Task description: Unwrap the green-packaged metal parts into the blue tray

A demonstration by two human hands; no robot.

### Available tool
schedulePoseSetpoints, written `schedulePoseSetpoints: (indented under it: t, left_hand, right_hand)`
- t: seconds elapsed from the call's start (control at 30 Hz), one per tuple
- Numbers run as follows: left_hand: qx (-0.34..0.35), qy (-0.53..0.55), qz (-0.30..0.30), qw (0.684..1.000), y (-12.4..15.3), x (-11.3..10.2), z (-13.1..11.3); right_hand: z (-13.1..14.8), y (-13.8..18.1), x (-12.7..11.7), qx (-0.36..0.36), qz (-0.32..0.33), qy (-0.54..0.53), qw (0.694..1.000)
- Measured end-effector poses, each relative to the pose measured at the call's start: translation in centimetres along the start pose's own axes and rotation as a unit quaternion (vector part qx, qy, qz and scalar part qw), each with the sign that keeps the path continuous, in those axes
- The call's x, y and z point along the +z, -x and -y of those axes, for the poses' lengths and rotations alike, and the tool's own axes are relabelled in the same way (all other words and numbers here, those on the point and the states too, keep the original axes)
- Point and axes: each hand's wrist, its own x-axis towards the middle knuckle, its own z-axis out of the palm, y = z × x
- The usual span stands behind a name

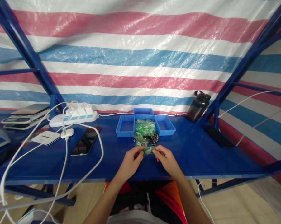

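Note:
Between my two hands, near the front of the blue table, is a small greenish clear plastic bag (pixel 148 150). My left hand (pixel 132 160) pinches its left end between thumb and fingers. The right end is pinched by my right hand (pixel 165 158). Just beyond lies a pile of green plastic bags (pixel 144 127) with small white pieces among them. A cluster of small dark and brassy metal parts (pixel 152 138) sits at the pile's right front, close to my fingers. What the held bag contains is too small to make out.
Blue trays stand around the pile: a left tray (pixel 125 133), a back tray (pixel 143 111) and a right tray (pixel 165 132). Leftward are a phone (pixel 86 141), a power strip (pixel 84 116) and looping white cables (pixel 100 149). A dark bottle (pixel 198 105) leans at the back right, near a black object (pixel 218 137).

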Motion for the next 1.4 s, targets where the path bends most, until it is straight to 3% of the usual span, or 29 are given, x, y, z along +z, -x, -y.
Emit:
schedulePoseSetpoints:
  t: [0.17, 0.33, 0.6, 0.77, 0.97, 1.2, 1.4]
  left_hand:
    - [0.033, -0.019, -0.019, 0.999, -0.19, 0.06, 0.1]
    - [-0.019, 0.055, 0.007, 0.998, -0.13, 0.34, 0.65]
    - [-0.039, 0.105, -0.019, 0.994, -0.35, 0.45, 0.75]
    - [-0.034, 0.068, -0.03, 0.997, -0.21, 0.16, 0.57]
    - [-0.035, 0.041, -0.015, 0.998, -0.16, 0.11, 0.21]
    - [-0.016, -0.031, -0.001, 0.999, -0.29, 0.07, 0.24]
    - [0.029, -0.056, -0.015, 0.998, -0.34, 0.05, 0.18]
  right_hand:
    - [0.22, 0.05, -0.08, -0.029, -0.016, 0.039, 0.999]
    - [-0.31, -0.1, 0.11, -0.016, -0.01, -0.011, 1.0]
    - [-0.25, 0.14, 0.19, 0.001, 0.002, -0.048, 0.999]
    - [-0.42, 0.19, 0.15, -0.019, 0.018, -0.04, 0.999]
    - [-0.58, -0.06, 0.17, 0.02, 0.011, -0.038, 0.999]
    - [-0.23, 0.02, -0.05, -0.023, -0.007, 0.035, 0.999]
    - [-0.36, -0.02, 0.25, -0.001, -0.004, -0.055, 0.998]
